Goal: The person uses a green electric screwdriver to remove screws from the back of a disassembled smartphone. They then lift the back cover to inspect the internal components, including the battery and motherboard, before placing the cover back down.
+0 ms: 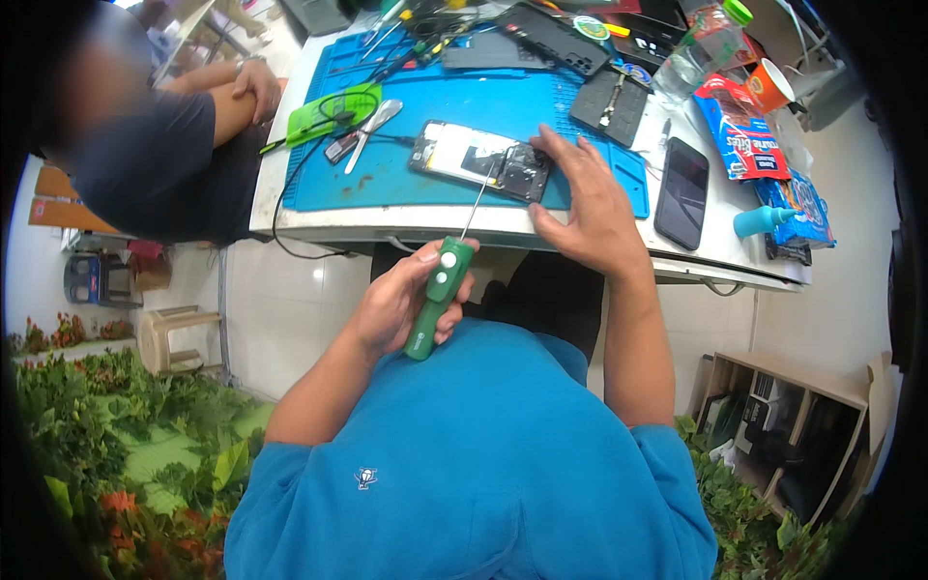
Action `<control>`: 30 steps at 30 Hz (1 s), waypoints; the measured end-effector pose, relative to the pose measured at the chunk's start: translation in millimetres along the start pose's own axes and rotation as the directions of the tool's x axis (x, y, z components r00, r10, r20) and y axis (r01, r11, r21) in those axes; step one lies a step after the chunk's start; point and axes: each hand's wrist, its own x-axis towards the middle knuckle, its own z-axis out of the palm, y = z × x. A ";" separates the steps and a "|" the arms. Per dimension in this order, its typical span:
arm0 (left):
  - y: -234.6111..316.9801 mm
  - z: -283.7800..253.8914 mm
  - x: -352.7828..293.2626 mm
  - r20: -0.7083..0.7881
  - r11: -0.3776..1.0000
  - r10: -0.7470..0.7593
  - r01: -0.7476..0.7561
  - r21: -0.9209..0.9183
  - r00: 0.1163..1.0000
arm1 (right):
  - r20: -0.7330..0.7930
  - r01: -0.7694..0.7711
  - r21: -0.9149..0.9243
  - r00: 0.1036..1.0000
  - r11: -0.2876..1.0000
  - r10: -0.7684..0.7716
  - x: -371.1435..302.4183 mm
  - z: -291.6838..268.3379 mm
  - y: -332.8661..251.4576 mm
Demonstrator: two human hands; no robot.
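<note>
My left hand point(396, 300) is closed around a green cordless electric screwdriver point(425, 319) with two pale round buttons. Its long thin shaft reaches up to an opened phone point(452, 150), and the tip meets the black inner part near the right end. The phone lies slightly tilted on a blue repair mat point(387, 188), its inside facing up with a white battery area showing. My right hand point(599, 208) braces the phone's right end, thumb at the near corner and fingertips at the far one. A dark cable runs to the phone's left end.
Left of the phone lie a green card point(319, 114) and a pale pry tool point(372, 135). Behind are tools and a dark phone back point(553, 37). A black smartphone point(682, 193), teal bottle point(762, 221) and snack bags point(739, 130) lie right. A seated person point(145, 164) is at left.
</note>
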 end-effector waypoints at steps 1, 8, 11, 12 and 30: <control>-1.8 0.7 -2.0 -0.014 1.000 0.001 -0.001 0.012 1.000 | 0.001 -0.005 -0.003 1.000 1.000 0.005 -1.5 1.6 -0.3; 1.9 8.8 -6.8 -0.069 0.989 0.030 -0.020 0.148 0.997 | -0.003 0.017 -0.012 1.000 1.000 -0.017 -1.5 0.1 2.1; 4.2 17.1 -14.1 -0.146 0.980 0.042 -0.012 0.198 0.988 | -0.007 0.017 -0.016 1.000 1.000 -0.017 -1.1 0.6 -1.4; 5.1 20.6 -15.9 -0.155 0.979 0.059 -0.027 0.203 0.986 | -0.006 0.011 -0.018 1.000 1.000 -0.011 -1.3 0.2 -2.2; 4.0 20.7 -17.6 -0.066 0.951 -0.073 0.090 0.296 0.995 | -0.001 -0.002 0.029 1.000 1.000 0.002 -3.6 -1.9 -0.1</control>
